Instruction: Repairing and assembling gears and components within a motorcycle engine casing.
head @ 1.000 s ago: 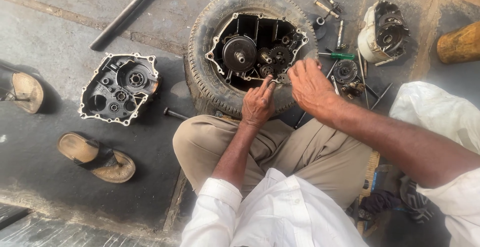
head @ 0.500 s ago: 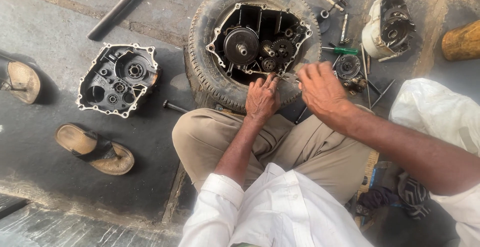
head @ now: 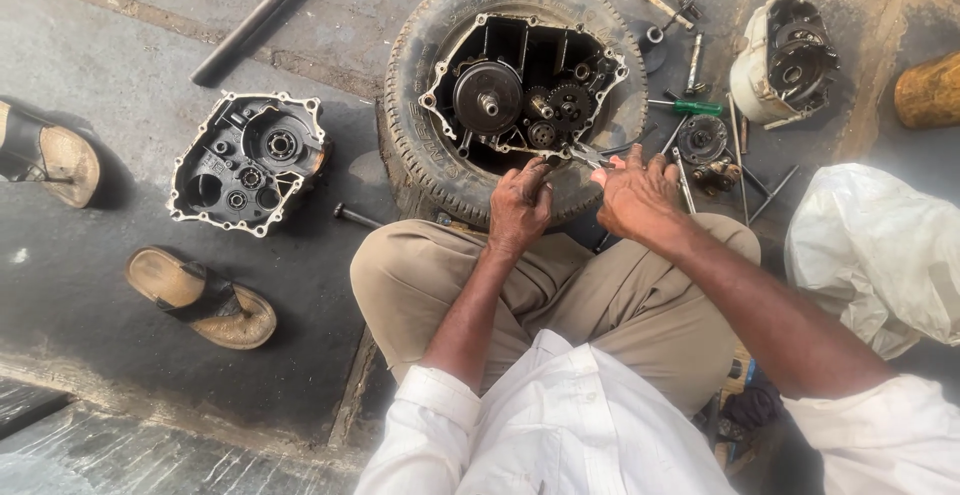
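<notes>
An opened engine crankcase half (head: 520,90) with gears lies inside a worn tyre (head: 420,105) on the ground. My left hand (head: 520,205) rests over the tyre's near edge, fingertips pinching a small metal part at the case rim. My right hand (head: 635,195) is beside it and grips pliers (head: 590,155) whose jaws point at the same small part. Both forearms reach out over my crossed legs in tan trousers.
A detached engine cover (head: 250,160) lies left of the tyre. A long black bar (head: 265,15) is at top. A second engine part (head: 785,60), a green-handled screwdriver (head: 690,108), bolts and tools lie right. Sandals (head: 200,300) at left, a white bag (head: 880,255) at right.
Both hands have drawn back slightly from the gears to the tyre's near edge. The view has shifted, so the tyre sits higher in the frame.
</notes>
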